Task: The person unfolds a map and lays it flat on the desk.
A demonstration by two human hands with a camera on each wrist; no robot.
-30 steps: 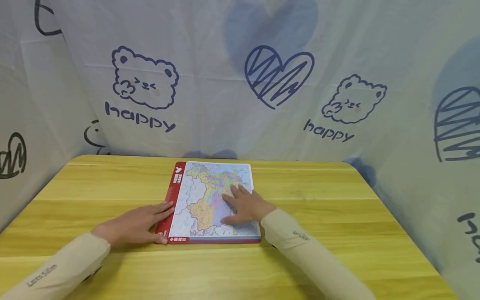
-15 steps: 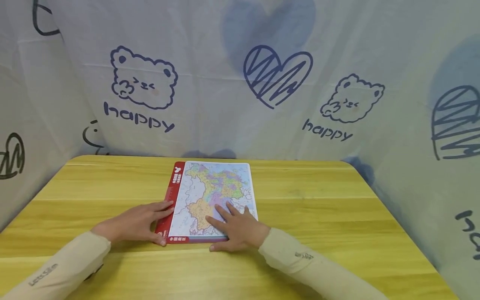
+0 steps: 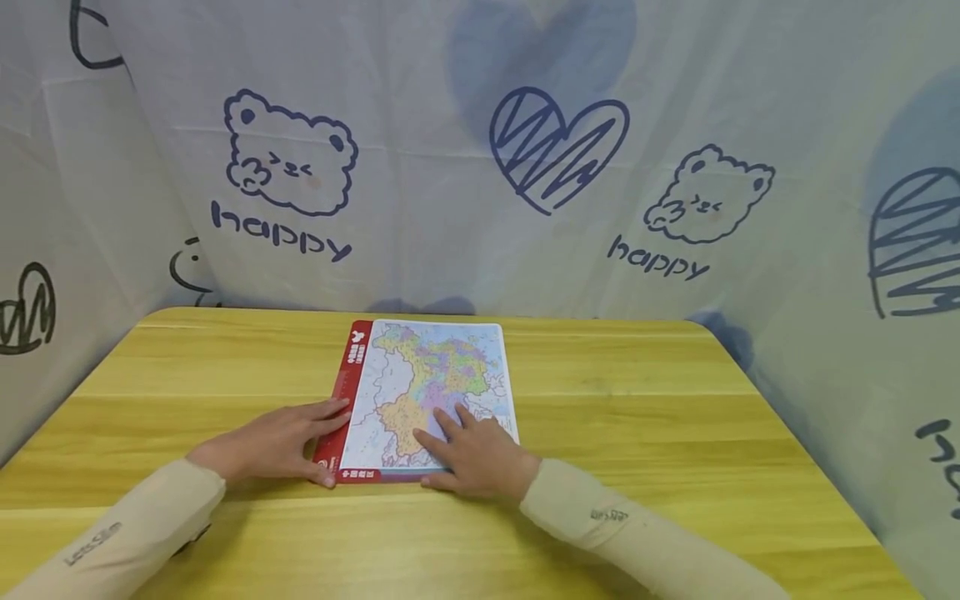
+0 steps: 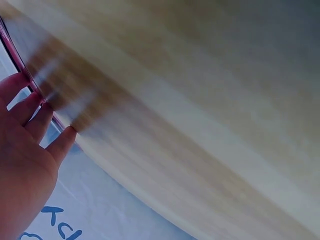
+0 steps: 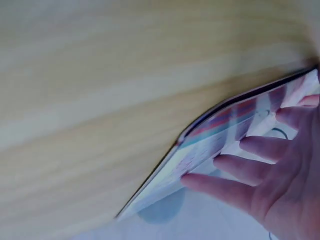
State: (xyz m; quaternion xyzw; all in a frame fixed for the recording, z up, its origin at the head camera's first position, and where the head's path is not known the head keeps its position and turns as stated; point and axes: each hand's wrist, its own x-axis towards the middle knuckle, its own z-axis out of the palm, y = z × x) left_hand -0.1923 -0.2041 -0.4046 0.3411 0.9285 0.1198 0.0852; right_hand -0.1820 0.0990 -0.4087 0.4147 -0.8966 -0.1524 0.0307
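Note:
A thin rectangular map board [image 3: 397, 367] with a red border down its left side lies flat on the wooden table, its coloured map turned sideways. My left hand [image 3: 277, 442] rests along the left edge, fingertips on the red border and thumb by the near left corner. In the left wrist view those extended fingers [image 4: 62, 142] meet the board's rim. Spread over the near right part of the map is my right hand [image 3: 483, 458], its thumb at the front edge. The right wrist view shows its straight fingers [image 5: 220, 190] over the glossy surface of the board.
The yellow wood-grained table [image 3: 652, 433] extends around the board on every side. A pale cloth [image 3: 442, 242] printed with bears, hearts and "happy" hangs behind the table and along both sides.
My right hand has slid from the right-middle of the map toward the near edge, its thumb now at the front rim. The left hand and the board have stayed in place.

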